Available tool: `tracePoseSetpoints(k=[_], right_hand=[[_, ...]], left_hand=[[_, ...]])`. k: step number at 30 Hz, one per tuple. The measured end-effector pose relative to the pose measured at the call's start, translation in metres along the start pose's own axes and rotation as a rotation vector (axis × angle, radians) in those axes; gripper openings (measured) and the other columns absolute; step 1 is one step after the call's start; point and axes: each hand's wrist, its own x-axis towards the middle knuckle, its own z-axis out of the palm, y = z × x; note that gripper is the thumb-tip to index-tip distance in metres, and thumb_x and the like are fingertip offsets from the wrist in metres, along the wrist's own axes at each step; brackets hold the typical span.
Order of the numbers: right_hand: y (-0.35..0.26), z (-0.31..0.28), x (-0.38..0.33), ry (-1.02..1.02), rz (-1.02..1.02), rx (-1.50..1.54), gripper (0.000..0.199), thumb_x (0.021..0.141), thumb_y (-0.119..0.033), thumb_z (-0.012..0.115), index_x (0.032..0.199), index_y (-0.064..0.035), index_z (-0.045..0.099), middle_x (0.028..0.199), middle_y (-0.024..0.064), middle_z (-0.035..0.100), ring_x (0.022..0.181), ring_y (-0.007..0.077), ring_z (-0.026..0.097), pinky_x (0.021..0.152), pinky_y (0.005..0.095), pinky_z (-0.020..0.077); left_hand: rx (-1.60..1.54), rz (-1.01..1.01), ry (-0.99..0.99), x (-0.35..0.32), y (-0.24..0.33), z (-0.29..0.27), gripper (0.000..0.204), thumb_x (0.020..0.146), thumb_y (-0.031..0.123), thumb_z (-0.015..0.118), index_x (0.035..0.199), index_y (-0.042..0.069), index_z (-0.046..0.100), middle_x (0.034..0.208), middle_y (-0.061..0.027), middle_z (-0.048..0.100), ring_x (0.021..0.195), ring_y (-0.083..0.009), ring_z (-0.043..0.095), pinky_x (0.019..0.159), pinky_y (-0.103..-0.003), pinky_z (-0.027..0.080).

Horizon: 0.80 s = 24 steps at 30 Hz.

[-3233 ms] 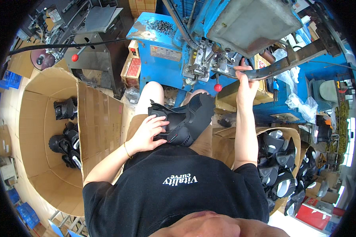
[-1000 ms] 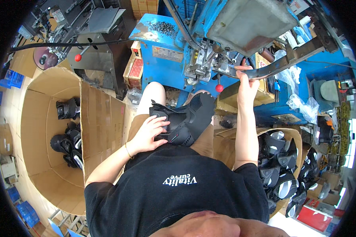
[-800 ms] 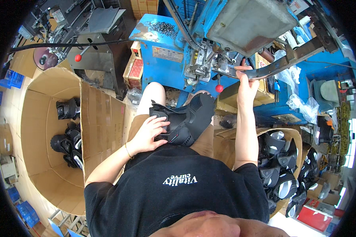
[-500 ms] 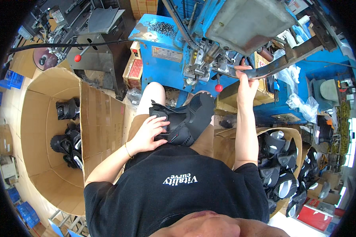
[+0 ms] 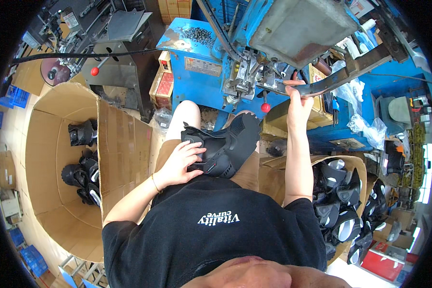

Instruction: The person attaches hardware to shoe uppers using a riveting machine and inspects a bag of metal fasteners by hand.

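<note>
In an apparent holding step, the left hand [image 5: 181, 162] grasped a black boot-like shell [image 5: 245, 138] on the lap [image 5: 248, 179] while the right hand [image 5: 298, 102] gripped the far-right curved metal arm [image 5: 343, 78], any next move seemingly calling for steady holds.

across the chest of the black t-shirt [image 5: 216, 237] runs a white two-line print [image 5: 218, 219], upside down to the view, its letters large, sharp and legible. a pale metal plate [image 5: 203, 67] on the blue machine [image 5: 185, 86] bears rows of characters too small to make out. the black shoe [image 5: 228, 149] carries a tiny red-and-white mark on its side, likewise unreadable. at upper left, a whitish label [image 5: 70, 19] sits on a dark machine, its lines blurred. beside the blue machine, a small carton [image 5: 164, 85] has a red label, illegible. the brown cardboard box [image 5: 321, 113] behind the bare forearm shows red print, partly hidden.
</note>
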Motion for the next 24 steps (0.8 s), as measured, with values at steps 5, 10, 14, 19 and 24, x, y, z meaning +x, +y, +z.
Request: tracePoseSetpoints(k=[5,10,14,19,24], right_hand=[[-0.0013,0.0009,-0.0014,0.036,0.053,0.022,0.013,0.08,0.0,0.057,0.09,0.0003,0.066,0.081,0.0,0.059,0.075,0.0071,0.05,0.073,0.0223,0.0395],[0.0013,0.0004,-0.0014,0.025,0.067,0.026,0.016,0.08,0.003,0.051,0.088,0.0049,0.064,0.092,0.0061,0.062,0.096,0.0141,0.054,0.101,0.0304,0.0328],[-0.0001,0.0021,-0.0005,0.01,0.064,0.037,0.015,0.08,0.004,0.051,0.087,0.0054,0.064,0.092,0.0075,0.062,0.098,0.0153,0.054,0.107,0.0332,0.0291],[-0.0002,0.0017,-0.0014,0.018,0.07,0.054,0.015,0.079,0.004,0.051,0.086,0.0055,0.064,0.092,0.0081,0.063,0.098,0.0155,0.055,0.107,0.0338,0.0295],[-0.0007,0.0021,-0.0018,0.028,0.074,0.035,0.014,0.079,0.004,0.051,0.086,0.0054,0.064,0.092,0.0084,0.063,0.097,0.0152,0.055,0.108,0.0353,0.0296]], left_hand=[[-0.012,0.001,0.011,-0.0005,0.0003,-0.0004,0.032,0.069,0.02,0.079,0.094,0.008,0.063,0.129,-0.0099,0.057,0.132,-0.0282,0.042,0.111,-0.049,0.026],[-0.001,0.006,0.009,-0.0003,-0.0008,0.0006,0.033,0.069,0.02,0.079,0.094,0.007,0.063,0.129,-0.0101,0.057,0.132,-0.0282,0.042,0.111,-0.049,0.026],[0.0,0.007,0.018,-0.0023,-0.0003,0.0002,0.033,0.069,0.02,0.079,0.094,0.007,0.063,0.129,-0.01,0.057,0.132,-0.028,0.042,0.111,-0.049,0.026],[0.0,-0.002,0.009,-0.0025,0.0011,0.0013,0.032,0.068,0.02,0.079,0.093,0.007,0.063,0.13,-0.0099,0.057,0.132,-0.0279,0.042,0.111,-0.049,0.026],[-0.003,0.004,0.018,-0.0025,-0.0004,0.0019,0.031,0.068,0.019,0.079,0.093,0.007,0.063,0.13,-0.0098,0.057,0.132,-0.0279,0.042,0.111,-0.049,0.026]])
